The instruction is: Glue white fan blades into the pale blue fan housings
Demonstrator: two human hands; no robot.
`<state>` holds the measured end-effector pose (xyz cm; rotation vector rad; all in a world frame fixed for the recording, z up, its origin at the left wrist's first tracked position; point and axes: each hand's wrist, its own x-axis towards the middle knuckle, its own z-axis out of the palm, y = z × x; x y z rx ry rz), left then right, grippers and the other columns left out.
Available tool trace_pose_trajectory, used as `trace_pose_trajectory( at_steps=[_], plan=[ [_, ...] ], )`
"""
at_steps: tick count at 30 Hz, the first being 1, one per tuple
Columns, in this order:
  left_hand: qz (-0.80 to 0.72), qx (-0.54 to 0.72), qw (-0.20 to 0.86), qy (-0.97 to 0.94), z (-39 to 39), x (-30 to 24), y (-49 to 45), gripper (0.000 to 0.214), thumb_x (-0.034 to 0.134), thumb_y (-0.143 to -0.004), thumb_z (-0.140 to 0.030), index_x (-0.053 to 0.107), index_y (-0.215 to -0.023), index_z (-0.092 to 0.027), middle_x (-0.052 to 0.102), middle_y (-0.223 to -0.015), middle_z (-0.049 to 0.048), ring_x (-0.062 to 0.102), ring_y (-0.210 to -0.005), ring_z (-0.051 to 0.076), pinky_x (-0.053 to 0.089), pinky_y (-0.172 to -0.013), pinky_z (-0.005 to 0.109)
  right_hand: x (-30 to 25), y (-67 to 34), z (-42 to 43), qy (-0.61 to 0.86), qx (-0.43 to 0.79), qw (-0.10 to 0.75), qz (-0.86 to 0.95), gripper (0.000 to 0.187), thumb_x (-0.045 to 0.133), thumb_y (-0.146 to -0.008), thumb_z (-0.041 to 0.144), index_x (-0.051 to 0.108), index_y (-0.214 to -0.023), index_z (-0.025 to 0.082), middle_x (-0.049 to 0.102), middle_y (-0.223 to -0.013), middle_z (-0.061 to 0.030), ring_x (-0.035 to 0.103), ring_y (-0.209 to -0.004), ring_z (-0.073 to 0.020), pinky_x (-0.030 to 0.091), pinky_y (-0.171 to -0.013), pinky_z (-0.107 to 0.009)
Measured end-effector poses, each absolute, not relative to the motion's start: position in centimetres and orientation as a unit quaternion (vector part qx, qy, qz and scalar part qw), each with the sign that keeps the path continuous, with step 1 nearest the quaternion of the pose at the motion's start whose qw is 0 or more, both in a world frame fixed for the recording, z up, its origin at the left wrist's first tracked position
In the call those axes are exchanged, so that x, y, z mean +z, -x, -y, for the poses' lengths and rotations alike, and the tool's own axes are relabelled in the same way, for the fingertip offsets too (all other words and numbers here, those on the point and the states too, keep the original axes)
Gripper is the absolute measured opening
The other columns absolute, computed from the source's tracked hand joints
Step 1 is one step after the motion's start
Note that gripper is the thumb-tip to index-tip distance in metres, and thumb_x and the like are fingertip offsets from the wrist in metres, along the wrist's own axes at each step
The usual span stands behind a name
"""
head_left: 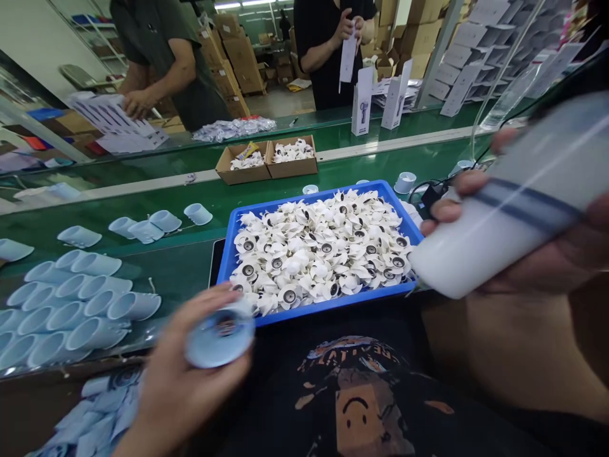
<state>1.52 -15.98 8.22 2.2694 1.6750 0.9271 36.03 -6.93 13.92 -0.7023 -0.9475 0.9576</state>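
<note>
The left hand [185, 381] holds a pale blue cup [219, 333] close to the body, just past the near edge of the green table [190, 266]. Its fingers curl round the cup's sides and the thumb sits on top, with the open end turned up toward the camera. There is something dark inside the cup, but it is too blurry to tell what. The right hand [547, 263] is up high on the right side, and its fingers wrap tight round a fat white tool [504, 209] with a dark stripe. The tool's blunt end points down at the right end of the blue tray [333, 303]. The tray stands by the near edge of the table and is heaped full of little white fan blades [323, 244]. More pale blue cups [80, 304] lie in rows near the left edge. 2 cardboard boxes [266, 162] sit farther back, and 2 other people [162, 57] stand at the far side with papers in their hands. I think the cup could slip, because only 1 hand holds it and it hangs over the lap, not over the table. The tool's end is very near the heap, so a bump could knock blades out of the tray
</note>
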Motion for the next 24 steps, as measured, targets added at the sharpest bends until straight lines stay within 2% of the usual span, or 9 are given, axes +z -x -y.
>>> trace_pose_trajectory(
  at_steps=[2, 5, 7, 9, 12, 17, 24],
  plan=[
    [-0.484, 0.285, 0.155, -0.812, 14.4, 7.6, -5.1, 0.051, 0.073, -0.082, -0.027, 0.049, -0.127, -0.03, 0.063, -0.124, 0.0065, 0.062, -0.117, 0.027, 0.051, -0.103, 0.046, 14.9, -33.1, 7.1, 0.274, 0.515, 0.691, 0.427, 0.068, 0.09, -0.054, 0.059, 0.059, -0.104, 0.025, 0.059, -0.079, 0.003, 0.06, -0.058, -0.0179, 0.059, -0.051, -0.035],
    [-0.419, 0.255, 0.196, -0.849, 12.3, 8.0, -9.9, 0.058, 0.083, -0.075, -0.042, 0.052, -0.12, -0.025, 0.068, -0.109, 0.0051, 0.067, -0.097, 0.024, 0.055, -0.083, 0.038, 15.2, -30.3, 7.1, 0.209, 0.556, 0.685, 0.422, 0.068, 0.091, -0.057, 0.064, 0.058, -0.102, 0.024, 0.06, -0.076, 0.0047, 0.059, -0.057, -0.0171, 0.058, -0.051, -0.032],
    [-0.401, 0.265, 0.2, -0.854, 11.6, 8.5, -12.0, 0.051, 0.084, -0.074, -0.046, 0.058, -0.111, -0.022, 0.069, -0.097, 0.0032, 0.066, -0.084, 0.022, 0.053, -0.071, 0.034, 14.7, -29.7, 7.1, 0.176, 0.583, 0.681, 0.407, 0.068, 0.089, -0.062, 0.067, 0.06, -0.106, 0.024, 0.063, -0.081, 0.0037, 0.062, -0.063, -0.0183, 0.06, -0.057, -0.033],
    [-0.4, 0.284, 0.208, -0.846, 11.5, 8.9, -13.1, 0.041, 0.083, -0.074, -0.041, 0.061, -0.1, -0.02, 0.067, -0.088, 0.0019, 0.063, -0.076, 0.02, 0.049, -0.064, 0.031, 14.1, -29.8, 7.2, 0.17, 0.61, 0.658, 0.407, 0.065, 0.089, -0.066, 0.064, 0.063, -0.113, 0.027, 0.066, -0.087, 0.0025, 0.065, -0.069, -0.02, 0.062, -0.064, -0.035],
    [-0.411, 0.31, 0.229, -0.826, 11.8, 8.9, -13.9, 0.038, 0.084, -0.071, -0.037, 0.064, -0.098, -0.018, 0.067, -0.087, 0.0017, 0.063, -0.075, 0.019, 0.049, -0.064, 0.03, 13.5, -30.4, 7.5, 0.179, 0.62, 0.635, 0.424, 0.064, 0.094, -0.065, 0.053, 0.065, -0.117, 0.031, 0.067, -0.085, 0.0008, 0.066, -0.07, -0.0234, 0.062, -0.064, -0.037],
    [-0.423, 0.33, 0.256, -0.804, 12.1, 8.2, -14.4, 0.04, 0.084, -0.069, -0.036, 0.064, -0.098, -0.019, 0.067, -0.088, 0.0015, 0.063, -0.076, 0.019, 0.049, -0.065, 0.03, 13.2, -31.0, 7.5, 0.18, 0.625, 0.611, 0.451, 0.052, 0.095, -0.067, 0.044, 0.069, -0.111, 0.035, 0.067, -0.08, 0.0013, 0.065, -0.07, -0.0268, 0.059, -0.062, -0.039],
    [-0.435, 0.328, 0.252, -0.799, 12.1, 7.9, -14.7, 0.036, 0.084, -0.069, -0.036, 0.064, -0.093, -0.018, 0.066, -0.085, 0.0022, 0.062, -0.074, 0.019, 0.048, -0.064, 0.031, 13.2, -30.6, 7.5, 0.198, 0.601, 0.625, 0.457, 0.049, 0.092, -0.07, 0.054, 0.069, -0.108, 0.033, 0.066, -0.08, 0.0001, 0.066, -0.07, -0.0277, 0.059, -0.059, -0.038]
  ],
)
